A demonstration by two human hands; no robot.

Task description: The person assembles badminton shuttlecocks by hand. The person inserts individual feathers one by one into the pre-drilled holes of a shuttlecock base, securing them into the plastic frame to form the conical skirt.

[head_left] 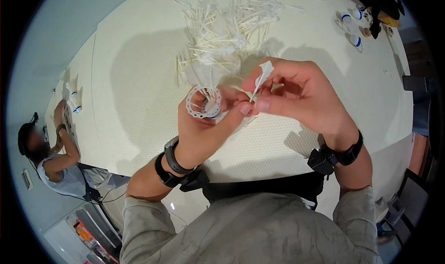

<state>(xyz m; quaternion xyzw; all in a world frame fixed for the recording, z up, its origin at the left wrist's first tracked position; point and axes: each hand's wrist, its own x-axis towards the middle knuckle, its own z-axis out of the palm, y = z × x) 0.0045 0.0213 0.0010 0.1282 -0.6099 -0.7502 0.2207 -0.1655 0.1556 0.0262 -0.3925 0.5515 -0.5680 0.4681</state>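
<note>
My left hand is closed around a small white ring-shaped holder with a row of holes in its rim. A bit of blue shows beneath it, and a few white shafts stand inside it. Between the thumb and fingertips of my right hand is a white feather, its vane up and its thin shaft down. My left thumb and a fingertip meet the shaft's lower end, beside the holder. Just beyond both hands lies a loose pile of white feathers with stiff shafts.
Several small white pieces with blue bands stand at the far right of the pale textured table, near a black bag. On the left edge, another person works beside more blue-banded pieces.
</note>
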